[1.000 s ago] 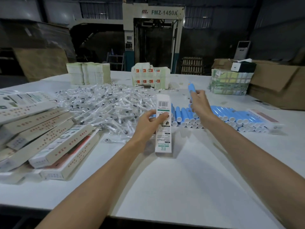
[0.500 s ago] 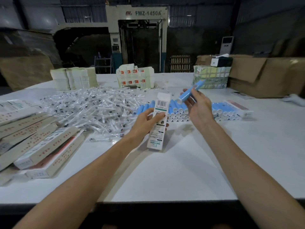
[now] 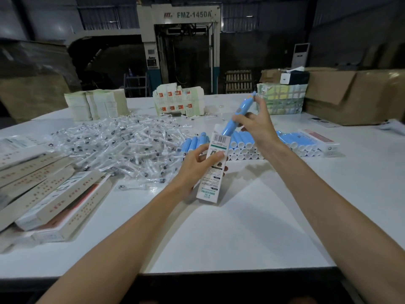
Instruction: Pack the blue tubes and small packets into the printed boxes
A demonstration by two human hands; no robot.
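Blue tube: slim light-blue plastic tube (image 3: 237, 116), centre frame, tilted, lower end at the box's open top.
Box: long white printed cardboard box (image 3: 213, 170), centre frame, barcode end up.
Left hand (image 3: 192, 165): fingers and thumb curled round the box's middle.
Right hand (image 3: 258, 126): fingertips pinching the tube's upper part.
Spare tubes: row of blue tubes (image 3: 243, 144) lying on white bench (image 3: 241, 227), behind the hands.
Packets: heap of clear small packets (image 3: 122, 145), left of centre.

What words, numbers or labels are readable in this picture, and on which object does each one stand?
"FMZ-1450A": top panel of the grey machine at the back.
"SONIC ELECTRIC", upside down and faint: lower end of the printed box in the left hand.
Digits under the barcode and fine print on that box: too small.
Red print on the stacked boxes at left: blurred.
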